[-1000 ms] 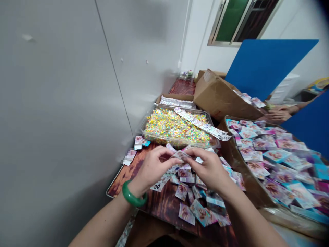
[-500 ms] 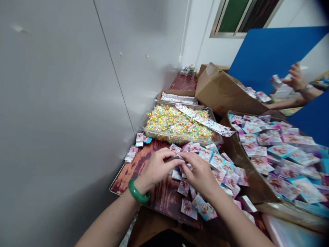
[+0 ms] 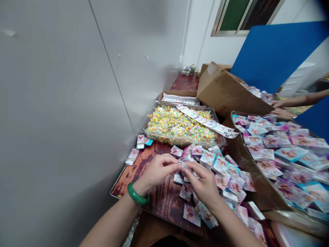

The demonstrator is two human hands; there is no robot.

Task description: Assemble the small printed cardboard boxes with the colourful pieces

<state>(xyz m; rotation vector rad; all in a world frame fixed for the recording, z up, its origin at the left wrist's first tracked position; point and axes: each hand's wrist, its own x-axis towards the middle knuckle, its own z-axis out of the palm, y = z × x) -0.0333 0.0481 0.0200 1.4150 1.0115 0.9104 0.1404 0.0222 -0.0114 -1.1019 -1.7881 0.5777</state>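
Both my hands meet over the dark wood-grain table (image 3: 164,202). My left hand (image 3: 160,170), below a green bangle (image 3: 137,194), pinches one end of a small whitish piece (image 3: 184,165). The fingers of my right hand (image 3: 202,178) close on its other side; what it is cannot be made out. Small printed boxes (image 3: 221,165) in pink, purple and blue lie loosely beneath and right of my hands. Just beyond them stands a clear tray (image 3: 180,138) of colourful beaded packets, with a printed strip (image 3: 205,120) lying across it.
A carton (image 3: 250,178) full of printed boxes stands at the right. Behind are another carton (image 3: 223,85) and a shallow box of strips (image 3: 180,98). A grey wall (image 3: 64,103) rises at the left. Another person's hands (image 3: 281,107) reach in at the far right.
My fingertips have shifted slightly down and right, and the piece between them now shows as a thin whitish edge. The other person's raised hand has come down to the far carton.
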